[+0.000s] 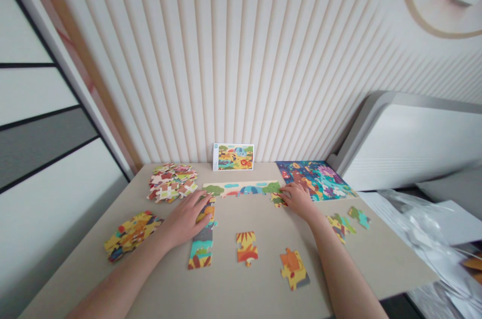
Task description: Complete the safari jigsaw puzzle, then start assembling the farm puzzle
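Note:
My left hand (188, 218) lies with fingers spread on the left column of joined puzzle pieces (202, 249). A joined top strip of puzzle pieces (246, 188) with trees, clouds and a blue elephant runs between my hands. At its right end my right hand (298, 199) has its fingertips on a puzzle piece (277, 200) just below the strip; its underside contact is hidden. Between my arms lie an orange and yellow puzzle piece (247, 248) and another loose cluster of puzzle pieces (294, 269).
A picture card (233, 157) stands against the ribbed wall. Piles of pieces, one pinkish (172, 182) and one yellow (132, 234), lie left. A dark blue puzzle (316, 180) lies back right, with loose pieces (359, 217) nearer. Clear plastic (417, 223) sits beyond the table's right edge.

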